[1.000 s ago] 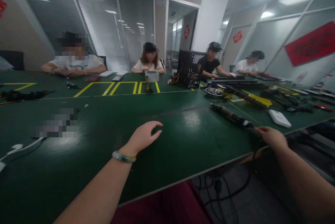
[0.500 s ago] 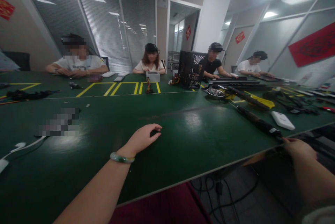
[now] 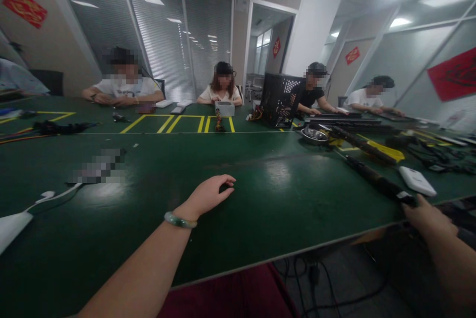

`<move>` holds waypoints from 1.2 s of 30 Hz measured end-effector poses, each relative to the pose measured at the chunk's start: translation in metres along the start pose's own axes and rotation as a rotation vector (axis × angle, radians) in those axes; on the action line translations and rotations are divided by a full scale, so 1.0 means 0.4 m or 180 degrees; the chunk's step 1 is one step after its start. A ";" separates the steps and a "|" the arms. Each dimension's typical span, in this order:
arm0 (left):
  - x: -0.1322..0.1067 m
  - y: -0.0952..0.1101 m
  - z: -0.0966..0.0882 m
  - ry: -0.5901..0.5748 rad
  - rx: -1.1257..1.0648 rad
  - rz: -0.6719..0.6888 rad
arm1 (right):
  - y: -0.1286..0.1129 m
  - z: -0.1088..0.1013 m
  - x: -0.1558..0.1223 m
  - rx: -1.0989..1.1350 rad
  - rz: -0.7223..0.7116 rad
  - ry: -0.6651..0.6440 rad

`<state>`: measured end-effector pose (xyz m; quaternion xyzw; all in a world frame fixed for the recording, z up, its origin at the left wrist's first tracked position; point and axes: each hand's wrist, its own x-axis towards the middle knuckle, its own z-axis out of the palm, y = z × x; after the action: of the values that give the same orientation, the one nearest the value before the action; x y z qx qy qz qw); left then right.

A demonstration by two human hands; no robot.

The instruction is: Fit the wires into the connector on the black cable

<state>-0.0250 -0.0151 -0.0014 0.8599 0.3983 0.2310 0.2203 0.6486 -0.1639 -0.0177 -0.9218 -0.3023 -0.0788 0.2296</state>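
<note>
My left hand [image 3: 208, 196], with a jade-like bangle [image 3: 180, 220] on its wrist, rests on the green table [image 3: 275, 209]. Its fingers curve loosely, with the thumb apart and nothing held. At the table's right front edge, my right hand [image 3: 433, 221] has its fingers closed around the rear end of a long black electric screwdriver [image 3: 375, 176]. The tool lies slanted, its thin tip pointing away to the left. Some of the right fingers are hidden. A white box-like device [image 3: 417, 180] lies just beyond this hand.
A metal bowl [image 3: 314, 134] stands near a black computer case [image 3: 280, 99]. A phone-like item [image 3: 98, 166] and white cable [image 3: 55, 198] lie at left. Black cables [image 3: 427, 154] are at right. Several people sit across the table, near a grey power supply [image 3: 225, 107].
The view has swung slightly left, so things appear shifted right. My right hand has come a little further onto the screwdriver's end. My left hand keeps its pose.
</note>
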 end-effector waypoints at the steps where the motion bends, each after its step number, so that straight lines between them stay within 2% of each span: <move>1: 0.000 -0.001 0.000 -0.0008 -0.0003 -0.0005 | -0.004 0.002 0.006 -0.0137 0.0384 -0.0209; 3: 0.000 -0.002 0.000 -0.0028 -0.0015 -0.0020 | -0.015 0.003 0.013 -0.0328 0.0801 -0.0321; 4: 0.000 -0.002 0.001 -0.0040 -0.0021 -0.0022 | -0.020 0.000 0.013 -0.0389 0.0795 -0.0260; 6: 0.001 -0.003 0.002 -0.0041 -0.0028 -0.0015 | -0.029 -0.010 0.004 -0.0554 0.0588 -0.0224; 9: 0.002 -0.006 0.005 -0.0022 -0.0037 -0.0017 | -0.039 -0.031 -0.023 -0.0712 0.0071 -0.0552; 12: 0.003 -0.012 0.007 -0.0035 -0.0036 -0.0011 | -0.047 -0.047 -0.058 -0.0650 -0.0252 -0.0743; 18: 0.001 -0.013 0.008 0.0027 0.0185 0.0090 | -0.061 -0.067 -0.153 -0.0589 -0.0559 -0.0941; 23: -0.004 0.008 0.014 0.0040 0.0482 0.0400 | -0.050 -0.081 -0.249 -0.0379 -0.0757 -0.1024; 26: -0.008 0.043 0.018 0.0028 0.0611 0.0657 | -0.059 -0.091 -0.319 0.0018 -0.1032 -0.1117; 28: -0.014 0.083 0.021 -0.0031 0.0663 0.0858 | -0.088 -0.103 -0.378 0.0365 -0.1299 -0.1246; 33: -0.048 0.217 0.049 -0.0262 0.0694 0.1455 | -0.242 -0.157 -0.547 0.0999 -0.1870 -0.1976; 36: -0.085 0.277 0.074 -0.0201 0.0789 0.1546 | -0.348 -0.185 -0.637 0.1050 -0.2265 -0.2280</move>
<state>0.0371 -0.1124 0.0298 0.9574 0.1986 0.1996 0.0638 0.3604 -0.2323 0.0275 -0.6830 -0.6643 0.2166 0.2130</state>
